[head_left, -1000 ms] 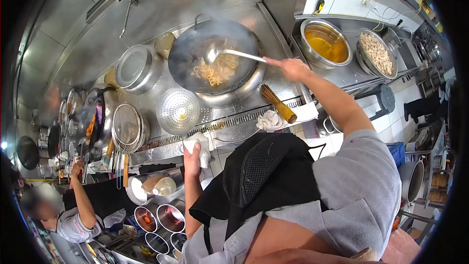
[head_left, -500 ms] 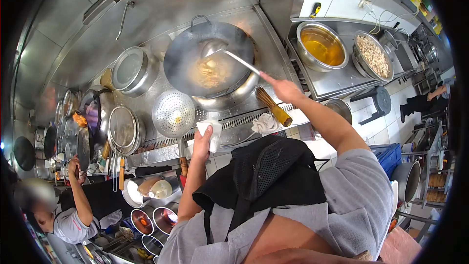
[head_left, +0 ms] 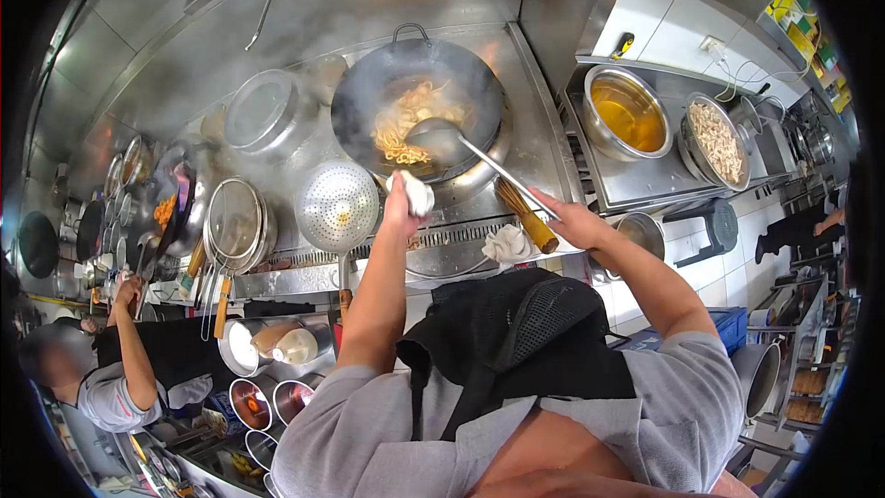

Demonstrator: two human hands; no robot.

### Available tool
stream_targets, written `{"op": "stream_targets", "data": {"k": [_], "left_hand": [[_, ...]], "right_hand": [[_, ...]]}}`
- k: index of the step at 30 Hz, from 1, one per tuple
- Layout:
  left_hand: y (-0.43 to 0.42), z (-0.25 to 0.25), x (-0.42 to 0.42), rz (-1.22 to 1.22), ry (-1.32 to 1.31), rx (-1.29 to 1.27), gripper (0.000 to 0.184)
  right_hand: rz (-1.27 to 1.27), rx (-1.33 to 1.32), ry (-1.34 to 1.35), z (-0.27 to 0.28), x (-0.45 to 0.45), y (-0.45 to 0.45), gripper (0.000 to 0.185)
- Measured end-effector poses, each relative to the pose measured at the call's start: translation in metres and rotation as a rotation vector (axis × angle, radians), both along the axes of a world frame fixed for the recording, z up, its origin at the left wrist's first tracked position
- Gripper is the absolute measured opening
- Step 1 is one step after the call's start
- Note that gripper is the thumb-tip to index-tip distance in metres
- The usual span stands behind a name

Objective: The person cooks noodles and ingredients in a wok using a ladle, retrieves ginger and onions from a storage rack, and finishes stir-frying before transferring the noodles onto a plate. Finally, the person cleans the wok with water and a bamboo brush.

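Note:
Noodles (head_left: pixel 401 134) lie in a steaming black wok (head_left: pixel 364 83) on the range. My right hand (head_left: pixel 576 224) is wrapped round the handle end of a long ladle (head_left: pixel 489 161), whose bowl rests among the noodles. My left hand (head_left: pixel 398 205) grips a folded white cloth (head_left: pixel 418 196) at the wok's near rim; whether it also holds the wok's edge through the cloth is hidden. Just left of it a perforated strainer (head_left: pixel 337 207) lies on the range. A bamboo brush (head_left: pixel 527 217) and a crumpled white cloth (head_left: pixel 507 244) sit near my right hand.
On the right counter stand a bowl of yellow oil (head_left: pixel 595 134) and a bowl of pale sliced food (head_left: pixel 717 143). A lidded pot (head_left: pixel 263 111) and stacked wire sieves (head_left: pixel 235 221) are at the left. A co-worker (head_left: pixel 129 378) handles another wok farther left.
My left hand has brought its cloth up to the wok's rim. My right hand has drawn the ladle nearer and lower. The noodles are spread wider, and the view has shifted.

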State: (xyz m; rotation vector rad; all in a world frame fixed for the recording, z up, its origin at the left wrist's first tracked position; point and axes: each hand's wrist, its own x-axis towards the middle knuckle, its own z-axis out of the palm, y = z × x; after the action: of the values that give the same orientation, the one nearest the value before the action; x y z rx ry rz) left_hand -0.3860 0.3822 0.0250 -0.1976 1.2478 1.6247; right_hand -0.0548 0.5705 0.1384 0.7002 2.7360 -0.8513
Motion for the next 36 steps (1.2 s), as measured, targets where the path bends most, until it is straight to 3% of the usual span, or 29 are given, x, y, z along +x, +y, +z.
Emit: {"op": "stream_targets", "data": {"k": [2,4,5,6,8,10,12,14,16,18,21,22,25,28,29,32,33,36], "left_hand": [[0.031,0.01,-0.014,-0.009,0.036,-0.119,0.032],[0.048,-0.046,-0.036,-0.099,-0.049,-0.149,0.018],[0.054,-0.032,-0.026,-0.023,0.03,-0.247,0.01],[0.054,-0.028,-0.026,-0.097,0.056,-0.259,0.01],[0.028,0.009,0.009,0.075,0.079,-0.063,0.014],[-0.012,0.003,0.026,0.129,0.043,0.124,0.014],[-0.066,-0.014,0.057,0.061,0.013,0.068,0.018],[-0.1,-0.02,0.099,0.098,0.206,-0.064,0.028],[-0.096,0.053,0.117,0.17,0.165,0.018,0.023],[-0.079,0.087,0.067,0.083,-0.091,0.076,0.012],[-0.032,0.097,0.043,0.123,-0.049,-0.008,0.009],[-0.033,0.096,0.051,0.127,-0.042,0.01,0.009],[-0.038,0.12,0.07,-0.004,0.009,0.061,0.011],[-0.001,0.089,0.041,0.136,-0.006,-0.065,0.013],[0.002,0.055,0.027,0.049,0.055,-0.01,0.014],[-0.02,-0.04,0.039,0.096,0.139,0.185,0.016],[-0.036,-0.043,0.055,0.094,0.137,0.139,0.016],[-0.075,-0.024,0.097,0.115,0.113,0.075,0.02]], "right_hand": [[0.152,-0.138,0.089,-0.013,-0.016,0.007,0.088],[0.159,-0.023,-0.054,-0.052,-0.053,0.034,0.09],[0.1,0.014,-0.161,-0.03,-0.074,0.032,0.092],[0.036,0.053,-0.259,-0.002,-0.095,0.024,0.093],[0.046,0.141,-0.222,0.016,-0.111,0.018,0.094],[0.038,0.231,-0.174,0.031,-0.107,0.021,0.095],[0.042,0.316,-0.086,0.036,-0.087,0.006,0.092],[0.061,0.352,-0.091,0.044,-0.061,-0.008,0.087],[0.056,0.266,-0.193,0.07,-0.038,-0.013,0.085],[0.118,-0.049,0.04,0.064,-0.001,-0.008,0.084],[0.12,-0.281,0.027,0.076,0.025,-0.006,0.083],[0.159,-0.202,-0.025,0.09,0.029,-0.008,0.082],[-0.006,-0.586,-0.279,0.133,0.027,-0.017,0.085],[0.142,-0.103,-0.272,0.078,-0.006,-0.006,0.091],[0.123,-0.007,-0.287,0.053,-0.026,0.004,0.092],[0.06,0.23,-0.266,0.02,-0.065,0.003,0.093],[0.019,0.355,-0.232,0.019,-0.071,0.003,0.094],[-0.02,0.368,-0.202,0.035,-0.065,-0.015,0.094]]}}
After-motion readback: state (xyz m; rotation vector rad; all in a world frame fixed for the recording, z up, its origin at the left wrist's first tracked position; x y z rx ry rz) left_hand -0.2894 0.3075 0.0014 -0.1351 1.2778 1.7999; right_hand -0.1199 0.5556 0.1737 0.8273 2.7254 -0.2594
